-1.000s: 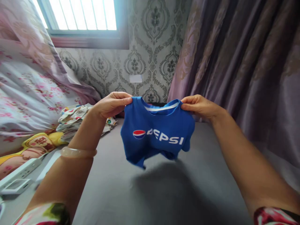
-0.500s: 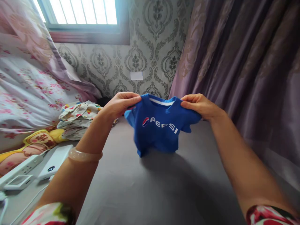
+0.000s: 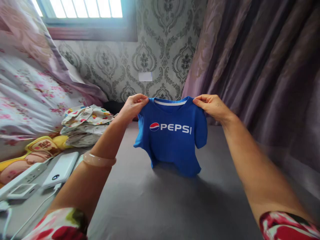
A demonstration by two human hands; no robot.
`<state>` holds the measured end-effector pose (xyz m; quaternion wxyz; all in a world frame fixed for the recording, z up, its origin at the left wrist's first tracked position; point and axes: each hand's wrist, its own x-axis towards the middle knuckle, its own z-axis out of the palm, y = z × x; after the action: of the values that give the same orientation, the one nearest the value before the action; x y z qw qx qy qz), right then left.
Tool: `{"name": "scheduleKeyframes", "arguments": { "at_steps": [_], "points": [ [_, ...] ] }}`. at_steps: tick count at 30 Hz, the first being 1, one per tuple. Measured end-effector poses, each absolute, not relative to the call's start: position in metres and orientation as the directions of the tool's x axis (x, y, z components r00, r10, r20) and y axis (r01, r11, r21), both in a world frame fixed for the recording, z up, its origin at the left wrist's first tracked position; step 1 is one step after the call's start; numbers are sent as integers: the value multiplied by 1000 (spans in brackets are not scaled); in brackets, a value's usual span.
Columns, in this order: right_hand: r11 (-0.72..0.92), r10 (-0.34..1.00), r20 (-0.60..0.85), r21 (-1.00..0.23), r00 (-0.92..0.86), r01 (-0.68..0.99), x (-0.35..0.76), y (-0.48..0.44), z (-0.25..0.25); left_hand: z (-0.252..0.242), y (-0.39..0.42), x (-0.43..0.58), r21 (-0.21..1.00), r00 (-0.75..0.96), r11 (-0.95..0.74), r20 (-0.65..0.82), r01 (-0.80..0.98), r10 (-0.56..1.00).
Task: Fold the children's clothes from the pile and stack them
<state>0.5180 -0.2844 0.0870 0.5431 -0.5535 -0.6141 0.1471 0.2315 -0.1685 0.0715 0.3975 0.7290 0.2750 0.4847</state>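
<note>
- Left hand and right hand are held apart, each pinching one shoulder of the blue shirt.
- Shirt hangs upright; hem touches the grey sheet.
- Shirt back hidden.
- Folded clothes lie left.

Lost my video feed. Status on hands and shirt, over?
Left hand and right hand each pinch a shoulder of the shirt. It hangs spread, logo facing camera, hem down by the sheet. Clothes pile and power bank sit off left.
</note>
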Motion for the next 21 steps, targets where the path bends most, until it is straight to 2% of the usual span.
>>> {"name": "scheduleKeyframes", "arguments": {
  "at_steps": [3,6,11,17,19,21],
  "points": [
    [419,749,627,-698,212,581,521,-272,79,66,-162,243,770,271,-624,578,134,770],
    [430,627,752,-552,204,715,520,-268,75,64,-162,251,603,135,-735,737,311,662],
    [241,373,920,-218,117,946,505,-287,71,62,-187,249,327,2,-753,917,571,399],
    [73,257,964,47,-64,996,486,-342,73,59,-230,222,76,0,-712,994,698,106],
    [38,202,969,138,-143,990,480,-363,79,63,-245,206,40,-1,-717,998,696,55],
    [4,143,963,229,-227,973,473,-384,88,71,-260,187,88,-14,-765,995,638,104]
  ]
}}
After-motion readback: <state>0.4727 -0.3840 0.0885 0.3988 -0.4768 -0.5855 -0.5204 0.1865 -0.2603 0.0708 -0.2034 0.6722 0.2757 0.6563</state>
